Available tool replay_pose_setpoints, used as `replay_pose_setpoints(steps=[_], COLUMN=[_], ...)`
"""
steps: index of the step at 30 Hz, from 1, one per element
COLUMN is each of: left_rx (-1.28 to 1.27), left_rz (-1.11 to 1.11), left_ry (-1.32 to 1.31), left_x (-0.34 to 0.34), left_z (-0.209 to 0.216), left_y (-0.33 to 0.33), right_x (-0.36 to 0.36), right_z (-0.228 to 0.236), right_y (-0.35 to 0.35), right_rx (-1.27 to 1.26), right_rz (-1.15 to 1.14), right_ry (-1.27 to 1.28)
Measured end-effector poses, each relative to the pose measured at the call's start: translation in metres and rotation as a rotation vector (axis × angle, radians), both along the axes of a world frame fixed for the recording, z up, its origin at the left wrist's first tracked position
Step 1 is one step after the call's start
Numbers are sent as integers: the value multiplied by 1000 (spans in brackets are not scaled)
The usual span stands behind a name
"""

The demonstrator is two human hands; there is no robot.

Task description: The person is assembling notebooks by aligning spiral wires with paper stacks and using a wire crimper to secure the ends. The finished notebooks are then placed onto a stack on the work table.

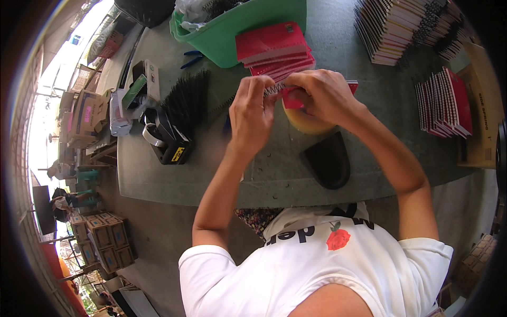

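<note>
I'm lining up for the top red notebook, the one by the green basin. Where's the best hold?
Probably the right edge of the top red notebook, pinched from the right. It lies with its broad cover up; the green basin crowds its left and far sides, while bare table lies to its right.

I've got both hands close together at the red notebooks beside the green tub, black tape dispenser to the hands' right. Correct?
Wrong side: the head view shows the black tape dispenser to the left of the left hand and right hand. They are close together at the red notebooks beside the green tub.
</note>
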State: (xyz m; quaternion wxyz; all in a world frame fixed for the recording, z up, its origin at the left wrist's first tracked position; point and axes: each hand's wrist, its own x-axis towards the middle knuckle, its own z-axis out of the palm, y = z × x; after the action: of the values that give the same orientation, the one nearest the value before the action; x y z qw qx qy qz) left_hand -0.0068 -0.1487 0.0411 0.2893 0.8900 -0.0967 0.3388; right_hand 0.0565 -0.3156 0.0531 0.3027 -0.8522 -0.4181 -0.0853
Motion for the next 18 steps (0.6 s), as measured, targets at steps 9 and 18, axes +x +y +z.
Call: replay_pose_setpoints(steps=[9, 18], left_rx=[-152, 245], left_rz=[-131, -154], left_ry=[496, 265], left_x=[-5, -63], left_z=[23, -39], left_y=[27, -42], right_x=[1, 4], right_z=[-3, -2], right_y=[10, 10], right_rx=[162, 134], right_rz=[24, -6], right_ry=[67, -24])
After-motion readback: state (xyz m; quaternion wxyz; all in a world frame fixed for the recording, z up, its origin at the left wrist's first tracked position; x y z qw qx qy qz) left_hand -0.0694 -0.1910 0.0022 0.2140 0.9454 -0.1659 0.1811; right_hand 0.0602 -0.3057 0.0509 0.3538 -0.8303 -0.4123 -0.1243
